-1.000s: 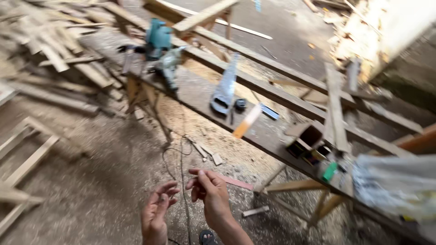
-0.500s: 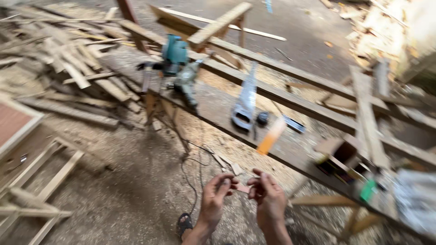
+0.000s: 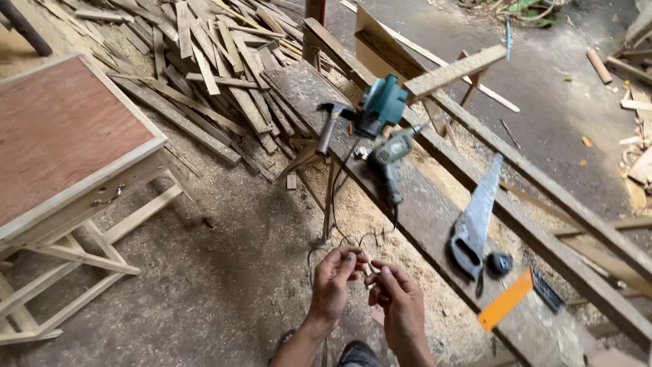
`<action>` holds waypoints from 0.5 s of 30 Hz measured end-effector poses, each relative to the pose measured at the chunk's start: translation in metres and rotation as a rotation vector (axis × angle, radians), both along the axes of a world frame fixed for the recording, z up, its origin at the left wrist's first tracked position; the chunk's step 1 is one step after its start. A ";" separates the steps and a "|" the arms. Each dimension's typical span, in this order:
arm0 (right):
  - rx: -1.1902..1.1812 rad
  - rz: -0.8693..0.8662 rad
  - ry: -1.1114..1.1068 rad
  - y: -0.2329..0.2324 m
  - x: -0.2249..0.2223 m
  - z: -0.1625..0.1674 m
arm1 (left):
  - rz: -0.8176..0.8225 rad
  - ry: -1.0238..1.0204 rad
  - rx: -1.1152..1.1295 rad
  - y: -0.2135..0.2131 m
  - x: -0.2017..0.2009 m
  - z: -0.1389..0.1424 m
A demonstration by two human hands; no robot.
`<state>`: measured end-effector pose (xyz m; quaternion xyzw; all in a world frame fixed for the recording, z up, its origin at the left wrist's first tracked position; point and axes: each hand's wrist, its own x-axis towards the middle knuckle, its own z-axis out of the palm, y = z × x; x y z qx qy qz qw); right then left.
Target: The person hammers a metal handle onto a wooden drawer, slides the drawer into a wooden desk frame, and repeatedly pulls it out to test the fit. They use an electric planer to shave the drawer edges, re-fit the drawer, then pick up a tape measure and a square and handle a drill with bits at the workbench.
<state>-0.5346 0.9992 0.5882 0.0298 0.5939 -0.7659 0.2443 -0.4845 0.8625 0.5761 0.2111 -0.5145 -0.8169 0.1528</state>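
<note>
View swung left vs 0.5 s ago: wooden table (image 3: 75, 146) now in shot, hands nearer centre. Left hand (image 3: 334, 282) & right hand (image 3: 399, 302) close together, fingers pinching something tiny, can't tell what. Drill (image 3: 387, 163), hand saw (image 3: 475, 217) lie on workbench (image 3: 421, 217) just beyond

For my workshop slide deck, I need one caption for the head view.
Both hands, left hand and right hand, meet over a sawdust floor beside a plank bench bearing a handsaw and teal power tool.

View swung left — a wooden table (image 3: 64, 143) now shows; hands perhaps drawn closer together.
</note>
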 end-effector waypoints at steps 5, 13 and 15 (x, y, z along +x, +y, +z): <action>0.104 0.017 -0.057 -0.035 -0.042 -0.010 | 0.075 -0.083 0.037 -0.032 -0.029 -0.019; -0.031 0.077 -0.127 -0.076 -0.160 -0.016 | 0.126 -0.132 -0.003 -0.069 -0.124 -0.019; -0.057 0.086 -0.135 -0.083 -0.197 -0.016 | 0.146 -0.106 0.001 -0.074 -0.157 -0.014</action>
